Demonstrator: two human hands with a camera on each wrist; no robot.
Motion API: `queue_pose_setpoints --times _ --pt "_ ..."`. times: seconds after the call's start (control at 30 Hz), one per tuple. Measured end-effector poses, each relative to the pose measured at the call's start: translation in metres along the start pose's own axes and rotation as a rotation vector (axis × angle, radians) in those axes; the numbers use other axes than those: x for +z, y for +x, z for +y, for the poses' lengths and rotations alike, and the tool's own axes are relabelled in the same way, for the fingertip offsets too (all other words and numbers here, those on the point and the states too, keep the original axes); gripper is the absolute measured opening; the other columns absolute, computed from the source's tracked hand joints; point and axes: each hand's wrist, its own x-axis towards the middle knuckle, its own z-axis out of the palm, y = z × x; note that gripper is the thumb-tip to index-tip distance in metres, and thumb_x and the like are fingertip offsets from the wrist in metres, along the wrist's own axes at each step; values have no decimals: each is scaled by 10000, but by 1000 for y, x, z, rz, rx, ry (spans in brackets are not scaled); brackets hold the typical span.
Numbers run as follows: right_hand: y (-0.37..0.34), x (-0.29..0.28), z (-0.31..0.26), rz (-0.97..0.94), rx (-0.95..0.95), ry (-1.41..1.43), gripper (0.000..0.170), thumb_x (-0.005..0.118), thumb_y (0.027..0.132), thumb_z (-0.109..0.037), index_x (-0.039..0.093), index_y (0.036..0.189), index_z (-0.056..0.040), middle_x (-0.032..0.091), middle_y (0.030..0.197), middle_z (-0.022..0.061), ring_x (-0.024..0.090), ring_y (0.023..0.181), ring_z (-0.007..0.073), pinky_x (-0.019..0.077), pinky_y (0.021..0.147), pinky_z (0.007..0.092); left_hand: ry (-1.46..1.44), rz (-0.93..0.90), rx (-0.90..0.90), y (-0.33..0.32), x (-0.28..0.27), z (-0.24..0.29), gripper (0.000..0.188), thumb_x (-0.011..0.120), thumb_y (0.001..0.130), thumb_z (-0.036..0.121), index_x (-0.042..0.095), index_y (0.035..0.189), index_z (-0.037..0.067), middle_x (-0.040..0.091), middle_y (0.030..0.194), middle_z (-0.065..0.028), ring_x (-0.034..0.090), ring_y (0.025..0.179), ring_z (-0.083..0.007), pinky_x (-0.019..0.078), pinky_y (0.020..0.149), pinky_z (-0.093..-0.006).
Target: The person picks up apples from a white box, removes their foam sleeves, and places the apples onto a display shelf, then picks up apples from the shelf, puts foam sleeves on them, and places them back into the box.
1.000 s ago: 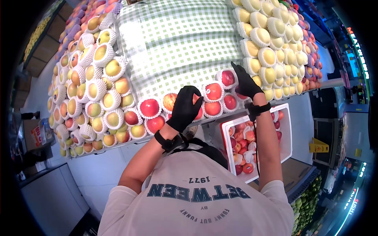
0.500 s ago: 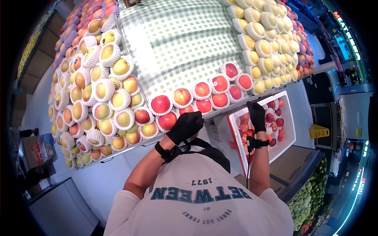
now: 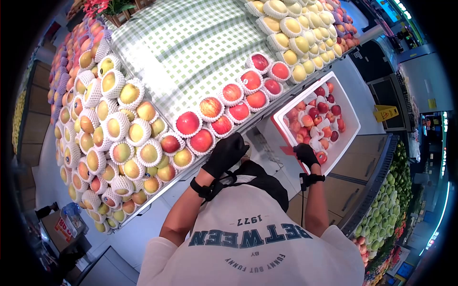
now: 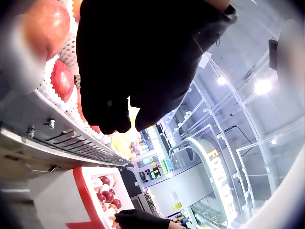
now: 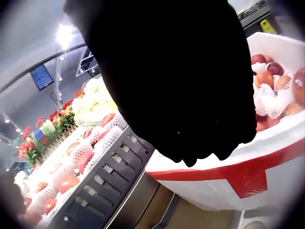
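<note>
The left hand [image 3: 226,153], in a black glove, hangs at the front edge of the display with its fingers loosely curled and nothing seen in it. Closest to it are red apples [image 3: 201,141] in white foam nets. The gloved right hand [image 3: 307,156] is over the near end of a white foam box [image 3: 346,145] with red tape. Seen from behind in the right wrist view, its fingers [image 5: 190,152] bend downward by the rim; contact is unclear. Inside the box lie red apples [image 3: 322,107] and loose white nets. Two rows of netted apples line the display's front.
Green-checked cloth [image 3: 191,57] covers the display's middle. Yellowish netted fruit [image 3: 121,126] is piled on the left, pale yellow fruit [image 3: 300,45] on the right. A metal rail [image 3: 267,112] runs along the front. Cartons [image 3: 350,157] stand beyond the box; green produce [image 3: 381,214] lies at right.
The right hand has left the apples at the display's right end and moved down to the box. The left hand has drawn back from the front row to the edge. The head view has turned.
</note>
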Motion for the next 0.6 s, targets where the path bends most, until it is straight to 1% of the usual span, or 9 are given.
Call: queue_pose_setpoints --times 0.03,0.13,0.17,0.23,0.3,0.33,0.43,0.5,0.6 --pt "-6 0 -3 -62 190 194 111 588 776 -48 667 854 -45 639 754 92 627 612 190 516 538 329 -3 -37 -29 1 0 3 222 719 808 127 527 788 18 558 649 -96 575 586 -209 479 572 -348" --pt "-16 1 19 -158 302 434 143 542 863 -141 647 879 -45 632 713 54 606 561 142 463 470 271 -46 -21 45 4 11 2 187 716 814 109 556 838 16 589 683 -62 581 626 -149 494 618 -303" --pt "-20 -2 19 -168 365 563 164 529 882 -163 644 888 -47 629 705 48 604 558 136 455 464 263 -62 -7 50 5 15 4 181 714 818 125 565 843 25 603 697 -76 600 640 -184 494 610 -317" --pt "-24 -1 32 -157 326 578 223 515 906 -251 632 908 -61 619 692 34 598 550 126 431 454 246 -93 23 60 9 22 10 171 708 827 156 584 851 41 630 724 -105 638 668 -255 495 595 -347" --pt "-28 -5 41 -152 264 569 250 550 890 -315 626 900 -77 613 692 40 595 564 127 435 466 255 -67 -9 2 15 29 15 151 697 843 137 593 878 32 647 740 -97 652 685 -219 505 624 -322" --pt "-27 -5 43 -137 266 411 293 572 880 -338 639 868 -52 630 700 62 603 565 141 463 494 279 -67 -25 -28 18 34 17 148 691 848 135 597 889 29 651 746 -98 654 688 -206 505 630 -316" --pt "-30 -15 52 -107 244 193 246 555 910 -233 640 789 -36 629 679 63 602 544 122 450 453 277 -116 -71 -78 27 47 21 135 645 886 136 615 944 18 675 780 -102 654 692 -154 504 655 -293" --pt "-27 -8 93 -80 34 -54 252 548 919 -205 656 786 -20 652 683 117 649 659 214 498 587 330 -192 -112 -179 33 59 20 143 622 903 144 618 952 9 682 785 -94 652 692 -145 506 662 -289" --pt "-29 -9 117 -74 -58 -98 279 529 916 -189 694 781 -8 676 792 188 665 745 302 505 696 389 -265 -169 -343 44 71 37 140 603 919 145 612 954 9 664 789 -47 629 690 -106 495 601 -252"
